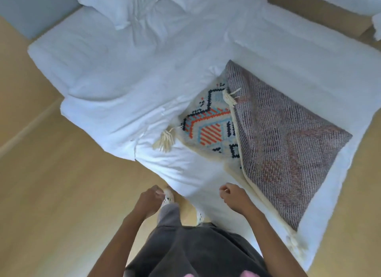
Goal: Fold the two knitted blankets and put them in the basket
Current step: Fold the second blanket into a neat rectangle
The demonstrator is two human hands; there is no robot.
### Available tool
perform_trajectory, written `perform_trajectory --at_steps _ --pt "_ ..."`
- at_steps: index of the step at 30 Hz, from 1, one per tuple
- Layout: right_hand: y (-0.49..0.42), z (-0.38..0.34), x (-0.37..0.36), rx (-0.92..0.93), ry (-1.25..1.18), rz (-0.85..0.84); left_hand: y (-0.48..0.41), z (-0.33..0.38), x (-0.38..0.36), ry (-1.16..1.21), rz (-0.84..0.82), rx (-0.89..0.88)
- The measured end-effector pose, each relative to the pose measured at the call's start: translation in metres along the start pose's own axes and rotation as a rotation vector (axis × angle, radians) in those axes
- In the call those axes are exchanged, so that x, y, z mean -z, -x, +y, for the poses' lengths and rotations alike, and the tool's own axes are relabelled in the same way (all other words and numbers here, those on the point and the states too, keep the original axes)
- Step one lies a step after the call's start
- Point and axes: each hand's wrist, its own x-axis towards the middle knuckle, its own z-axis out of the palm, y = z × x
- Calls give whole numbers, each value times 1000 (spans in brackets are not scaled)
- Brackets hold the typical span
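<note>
White sheets cover the bed [123, 70], and on it lies the knitted blanket [288, 142], its grey back folded over its bright pattern. It sits ahead of my hands and off to the right, its long side running away from me. My right hand [234, 196] is nearer, close to the cream edge; my left hand [150, 199] hangs over the wood floor [51, 194]. Both have loosely curled fingers and hold nothing. I see no basket.
</note>
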Motion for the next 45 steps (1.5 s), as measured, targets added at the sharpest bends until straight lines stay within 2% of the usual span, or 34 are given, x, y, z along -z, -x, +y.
perform_trajectory --at_steps 9,13,16,21,25,30,33,37,41,45 --pt "-69 -51 -2 -200 -161 187 -163 90 85 -244 -135 -117" --pt "-104 -81 -18 -293 -173 201 -239 118 104 -344 -148 -173" --pt "-131 -91 -31 -315 -101 224 -281 131 103 -375 -126 -234" --pt "-175 -82 -42 -380 187 337 -326 134 82 -399 -197 -195" --pt "-201 -63 -49 -418 392 444 -346 134 59 -393 -118 -215" --pt "-224 -37 -52 -341 502 593 -354 122 50 -375 -104 -286" --pt "-229 -34 -50 -310 391 654 -352 111 59 -535 -61 -344" --pt "-217 -30 -59 -241 222 575 -349 99 77 -731 -29 -352" --pt "-214 -15 -57 -192 174 482 -344 112 79 -747 7 -288" --pt "-223 -12 -33 -199 124 547 -346 156 57 -690 131 -420"
